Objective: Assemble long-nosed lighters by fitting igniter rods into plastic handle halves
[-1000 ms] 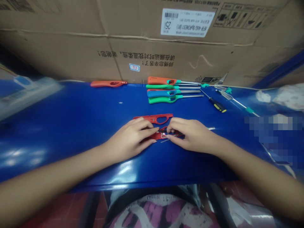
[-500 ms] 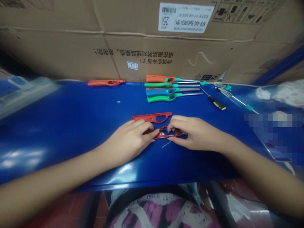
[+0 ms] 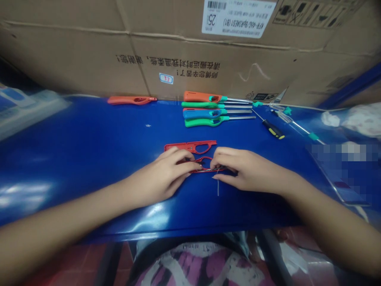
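On the bench (image 3: 104, 147), the left hand (image 3: 169, 171) holds the nearer red lighter half-shell (image 3: 205, 171); the right hand (image 3: 244, 169) keeps narrow fingers there, grip unclear. Light, steady touch should spare the thin strand (image 3: 218, 187).

Along the back of the table (image 3: 104, 151) stood a box (image 3: 98, 59). In front of it, a lone handle (image 3: 127, 100) lay left of a row of lighters (image 3: 196, 114); a screwdriver (image 3: 272, 129) lay to the right, with a rod (image 3: 300, 128) farther right. Before the lighters lay the far casing (image 3: 190, 146). Just before that, the near casing (image 3: 205, 171) was between the left grip (image 3: 168, 172), at its left end, and the right grip (image 3: 241, 169), at its right.
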`<action>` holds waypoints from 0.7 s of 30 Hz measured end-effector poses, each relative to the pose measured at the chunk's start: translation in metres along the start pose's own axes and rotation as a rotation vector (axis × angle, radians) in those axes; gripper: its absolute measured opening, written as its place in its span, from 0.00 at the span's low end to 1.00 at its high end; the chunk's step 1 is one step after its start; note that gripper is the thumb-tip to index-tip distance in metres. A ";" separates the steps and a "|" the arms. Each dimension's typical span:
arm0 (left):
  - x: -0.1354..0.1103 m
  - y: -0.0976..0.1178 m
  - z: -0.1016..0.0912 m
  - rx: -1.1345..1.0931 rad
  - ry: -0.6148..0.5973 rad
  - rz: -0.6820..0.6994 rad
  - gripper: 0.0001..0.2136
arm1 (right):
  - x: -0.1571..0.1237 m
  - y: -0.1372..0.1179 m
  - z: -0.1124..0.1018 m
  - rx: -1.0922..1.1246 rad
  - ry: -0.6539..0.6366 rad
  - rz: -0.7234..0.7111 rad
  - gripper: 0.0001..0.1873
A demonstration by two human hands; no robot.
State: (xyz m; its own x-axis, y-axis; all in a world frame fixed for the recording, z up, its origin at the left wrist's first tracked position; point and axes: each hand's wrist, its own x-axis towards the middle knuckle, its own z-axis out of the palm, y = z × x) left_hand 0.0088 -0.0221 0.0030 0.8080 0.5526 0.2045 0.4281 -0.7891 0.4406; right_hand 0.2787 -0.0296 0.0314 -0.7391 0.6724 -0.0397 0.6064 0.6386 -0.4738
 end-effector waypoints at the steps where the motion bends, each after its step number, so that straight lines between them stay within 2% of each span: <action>1: 0.000 0.000 0.000 0.007 -0.002 0.001 0.15 | 0.000 0.000 0.000 0.000 0.003 -0.001 0.07; 21: -0.001 0.004 0.000 0.081 0.005 -0.010 0.15 | 0.001 0.002 -0.001 -0.034 0.030 -0.027 0.09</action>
State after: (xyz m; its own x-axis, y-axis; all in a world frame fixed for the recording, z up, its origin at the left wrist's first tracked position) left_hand 0.0097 -0.0257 0.0048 0.8014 0.5618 0.2052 0.4678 -0.8026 0.3702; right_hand 0.2795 -0.0269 0.0308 -0.7463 0.6656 -0.0007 0.5966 0.6685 -0.4441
